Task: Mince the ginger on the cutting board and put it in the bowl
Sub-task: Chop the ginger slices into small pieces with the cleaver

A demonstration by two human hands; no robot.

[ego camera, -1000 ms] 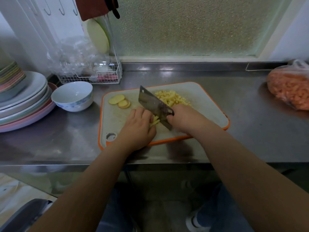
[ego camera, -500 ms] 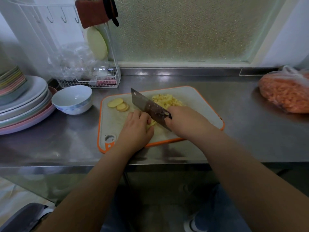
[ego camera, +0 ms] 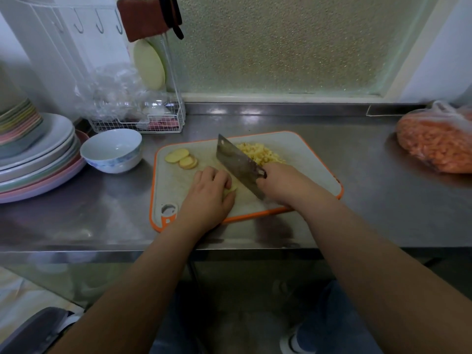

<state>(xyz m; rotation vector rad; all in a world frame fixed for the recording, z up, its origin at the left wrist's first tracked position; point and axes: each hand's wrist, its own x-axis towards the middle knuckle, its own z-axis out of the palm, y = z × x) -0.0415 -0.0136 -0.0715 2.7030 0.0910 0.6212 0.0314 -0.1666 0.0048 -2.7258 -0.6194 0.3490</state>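
Fingers (ego camera: pixel 217 178) of the left hand (ego camera: pixel 208 198) pin ginger (ego camera: pixel 231 189), right hand (ego camera: pixel 286 185) grips cleaver (ego camera: pixel 237 163); bowl (ego camera: pixel 112 150) holds nothing.

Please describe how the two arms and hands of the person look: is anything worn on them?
Both forearms are bare up to the frame edge, with no sleeve visible. The left hand and the right hand carry no glove, and no ring, watch or bracelet is visible.

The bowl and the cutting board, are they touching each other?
Apart. The head view shows a strip of bare steel counter between the bowl and the cutting board's orange left edge.
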